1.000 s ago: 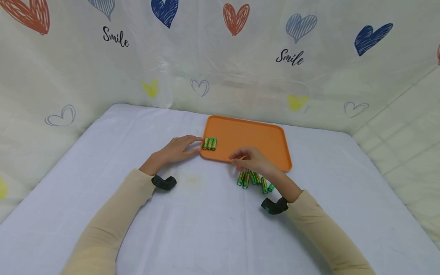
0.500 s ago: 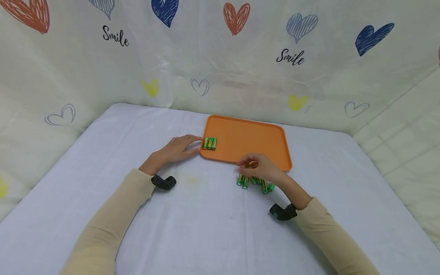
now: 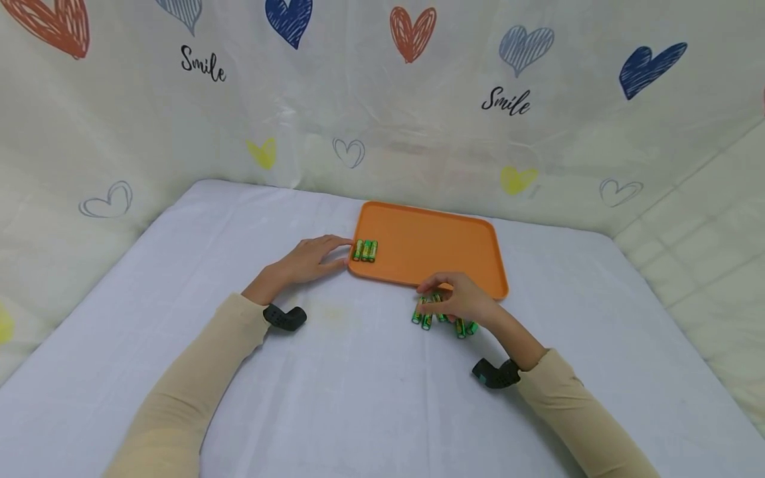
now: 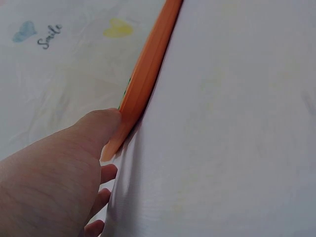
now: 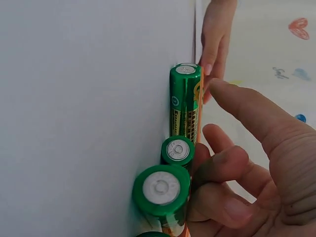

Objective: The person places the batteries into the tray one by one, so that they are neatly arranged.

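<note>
Several green-and-gold batteries (image 3: 427,321) lie in a loose cluster on the white cloth, just in front of an orange tray (image 3: 442,242). My right hand (image 3: 465,299) is over this cluster, thumb and forefinger apart. In the right wrist view, bent fingers (image 5: 222,202) are right beside the batteries (image 5: 160,190), with the thumb near the top of an upright-looking one. Three batteries (image 3: 366,251) lie side by side at the tray's left end. My left hand (image 3: 307,259) touches that end with extended fingers; in the left wrist view its thumb rests at the tray rim (image 4: 143,74).
A white cloth (image 3: 335,392) covers the table. Behind it hangs a pale sheet (image 3: 430,146) printed with hearts and "Smile". Black wrist cameras (image 3: 496,374) sit on both wrists.
My right hand has moved back from over the tray's front edge and down to the battery cluster, its fingers spreading around it. The left hand and the three tray batteries have stayed put.
</note>
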### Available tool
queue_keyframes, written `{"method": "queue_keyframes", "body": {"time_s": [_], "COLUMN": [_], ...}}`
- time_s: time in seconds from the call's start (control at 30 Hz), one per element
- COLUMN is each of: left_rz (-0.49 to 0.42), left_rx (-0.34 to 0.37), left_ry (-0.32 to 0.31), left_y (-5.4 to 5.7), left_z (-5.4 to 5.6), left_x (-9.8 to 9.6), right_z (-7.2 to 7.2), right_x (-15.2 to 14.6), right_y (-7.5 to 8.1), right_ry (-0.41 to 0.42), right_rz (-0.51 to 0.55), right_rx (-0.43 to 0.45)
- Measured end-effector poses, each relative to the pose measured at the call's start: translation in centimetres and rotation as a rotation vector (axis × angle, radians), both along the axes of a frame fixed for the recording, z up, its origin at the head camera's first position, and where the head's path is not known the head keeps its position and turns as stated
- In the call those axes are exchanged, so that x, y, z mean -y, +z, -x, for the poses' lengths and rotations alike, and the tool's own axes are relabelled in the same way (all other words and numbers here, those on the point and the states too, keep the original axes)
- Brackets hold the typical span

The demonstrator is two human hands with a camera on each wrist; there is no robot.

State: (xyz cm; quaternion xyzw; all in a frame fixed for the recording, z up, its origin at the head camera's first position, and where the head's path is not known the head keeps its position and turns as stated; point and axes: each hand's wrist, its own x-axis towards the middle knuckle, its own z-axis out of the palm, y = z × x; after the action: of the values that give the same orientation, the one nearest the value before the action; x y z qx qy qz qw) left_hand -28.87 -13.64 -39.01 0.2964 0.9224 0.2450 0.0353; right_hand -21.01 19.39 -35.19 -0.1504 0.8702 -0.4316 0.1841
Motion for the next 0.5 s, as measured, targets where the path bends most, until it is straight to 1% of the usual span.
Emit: {"method": "queue_keyframes", "body": {"time_s": [0.3,0.5], "left_rz": [0.005,0.014], "left_rx": [0.009,0.022], "left_ry": [0.002,0.007], "left_y": [0.21,0.08], "left_z": [-0.01,0.03], "left_x": [-0.08,-0.06], "right_z": [-0.18,-0.32], "right_x": [0.13,0.23], "right_y": [-0.04,-0.06], "right_ry": [0.056,0.067], "right_rz": [-0.057,-0.094], "right_rx": [-0.079,-0.096]}}
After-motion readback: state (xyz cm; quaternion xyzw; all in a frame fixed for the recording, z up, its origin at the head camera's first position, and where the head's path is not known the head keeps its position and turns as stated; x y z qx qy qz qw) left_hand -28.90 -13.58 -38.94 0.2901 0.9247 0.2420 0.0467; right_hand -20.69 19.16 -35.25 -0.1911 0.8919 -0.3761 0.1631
